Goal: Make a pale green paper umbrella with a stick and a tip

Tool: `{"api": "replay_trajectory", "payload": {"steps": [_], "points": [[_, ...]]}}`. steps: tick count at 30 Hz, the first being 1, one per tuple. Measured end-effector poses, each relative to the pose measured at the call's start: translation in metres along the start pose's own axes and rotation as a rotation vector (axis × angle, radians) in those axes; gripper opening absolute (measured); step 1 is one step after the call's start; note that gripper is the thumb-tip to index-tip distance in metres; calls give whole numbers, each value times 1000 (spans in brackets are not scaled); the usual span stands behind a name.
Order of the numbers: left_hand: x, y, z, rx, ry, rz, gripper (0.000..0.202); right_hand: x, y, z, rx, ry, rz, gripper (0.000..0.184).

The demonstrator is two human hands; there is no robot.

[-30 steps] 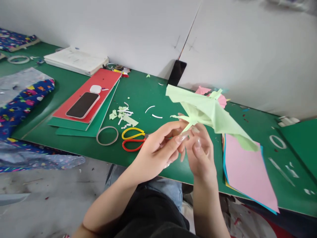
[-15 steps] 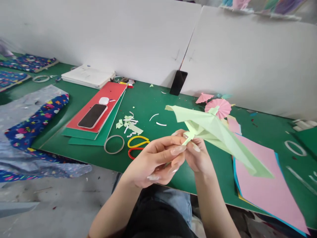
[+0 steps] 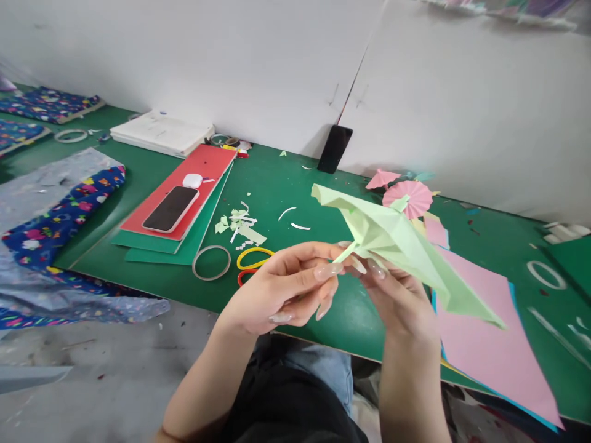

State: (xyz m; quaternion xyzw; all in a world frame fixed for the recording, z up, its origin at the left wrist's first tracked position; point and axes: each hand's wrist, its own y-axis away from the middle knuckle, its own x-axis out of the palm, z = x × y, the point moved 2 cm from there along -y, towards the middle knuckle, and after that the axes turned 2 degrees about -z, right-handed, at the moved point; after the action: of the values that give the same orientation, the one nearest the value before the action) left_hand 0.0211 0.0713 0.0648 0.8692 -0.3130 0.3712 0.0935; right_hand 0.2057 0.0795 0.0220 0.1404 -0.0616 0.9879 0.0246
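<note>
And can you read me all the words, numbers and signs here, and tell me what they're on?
None can be read.
White paper stack: faint marks on top, too small and blurred to tell if they're writing.
Phone on the red sheet and leaning phone: dark screens, no readable text.
Green paper umbrella: no writing visible.

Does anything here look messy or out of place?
Light green and white paper scraps lie scattered on the green tabletop, and the patterned cloth looks rumpled, hanging partly over the tabletop's edge. The light green paper umbrella, its stem pinched by the left hand, is tilted, but I see no clear tear.
</note>
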Motion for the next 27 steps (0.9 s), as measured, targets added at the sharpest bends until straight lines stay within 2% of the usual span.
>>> {"api": "replay_trajectory", "payload": {"steps": [3,8,14,20,23,27], "points": [[-2,2,0,65,-109,-81,10,17,2,10,53,-32,99,25],[4,4,0,167,-331,-217,20,37,5,24,79,-128,223,27],[10,4,8,311,-573,-386,34,39,11,29,82,-182,223,25],[11,8,18,517,-1001,-557,35,42,12,34,106,-244,166,23],[13,8,20,635,-1031,-568,36,44,12,36,121,-251,166,27],[13,8,21,669,-1107,-555,40,47,14,39,132,-220,177,31]]}}
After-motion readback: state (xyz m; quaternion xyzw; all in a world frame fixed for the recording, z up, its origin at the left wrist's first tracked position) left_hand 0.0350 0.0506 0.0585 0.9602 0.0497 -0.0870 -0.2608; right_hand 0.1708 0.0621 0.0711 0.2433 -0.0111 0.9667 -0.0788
